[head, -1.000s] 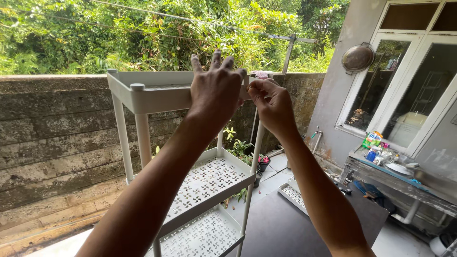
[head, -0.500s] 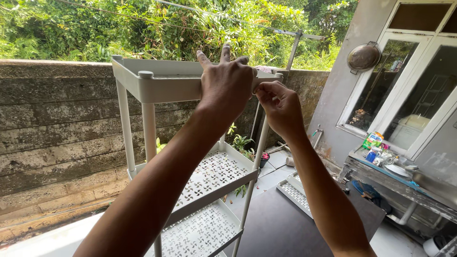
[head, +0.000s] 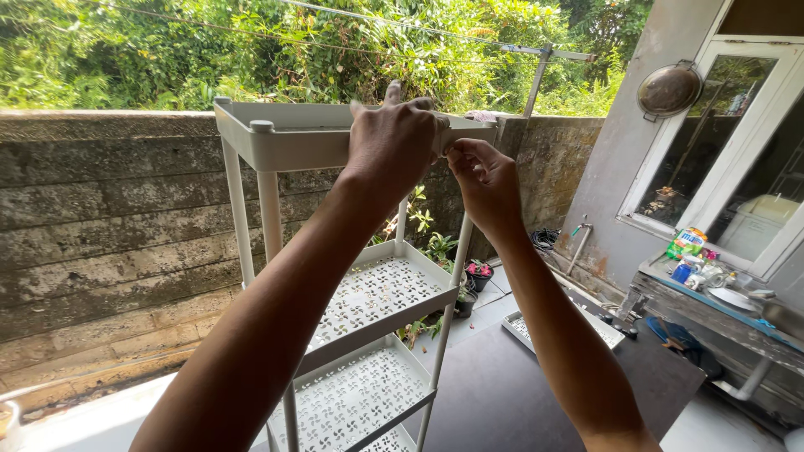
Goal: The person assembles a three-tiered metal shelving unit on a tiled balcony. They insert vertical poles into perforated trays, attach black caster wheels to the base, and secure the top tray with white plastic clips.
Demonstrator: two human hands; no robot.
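Starts closest with two bare forearms, both raised to the white plastic rack [head: 270, 218]. Clamps the left hand [head: 394, 138] over the front right corner of the tray [head: 293, 138] at the top, palm on the wall, fingers curled over the rim. Brings the right hand [head: 484, 180] just beside it, fingertips pressed together in a pinch at the same corner; cannot tell whether something small sits between them, since the left hand hides that spot. Seems far along with the assembly, judging from the rack alone: shows the tray seated on the posts, a middle shelf [head: 377, 293] and a lower shelf [head: 352, 393] already fixed under it, and the edge of one more at the very bottom. Leaves, as it seems, only this corner to finish, and perhaps the loose panel [head: 523, 326] lying flat on the dark table [head: 502, 393]. Looks clean and new: thin round posts, shallow trays, floors pierced with a leaf-like pattern, top tray a little tilted. Stands just in front of the person, between them and the stone wall [head: 100, 209]. Shows further back small plant pots [head: 477, 272], a window [head: 745, 167] with a round pan [head: 668, 89] hung beside it, and green trees [head: 251, 50] beyond.
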